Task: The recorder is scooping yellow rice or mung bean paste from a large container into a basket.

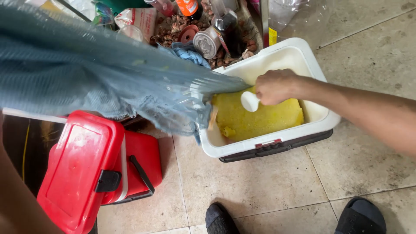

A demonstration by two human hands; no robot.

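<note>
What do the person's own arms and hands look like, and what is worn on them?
The right hand and its forearm are bare: no sleeve, glove, watch or ring shows. At the lower left edge only a blurred strip of bare left arm appears; its hand is out of view.

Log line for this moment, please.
right hand: grips white scoop | over yellow mass in white cooler | blue mesh cloth: draped over cooler's edge | left hand: unseen

Single head-worn view, looking steeply down.

Aimed from standing height at the tiled floor (pixel 260 190), close in over a white cooler box (pixel 303 56) right of centre and a red lid (pixel 82 169) lower left. Own feet at bottom edge. Upper left blocked by near blue-grey mesh cloth (pixel 86 73). No second view.
</note>
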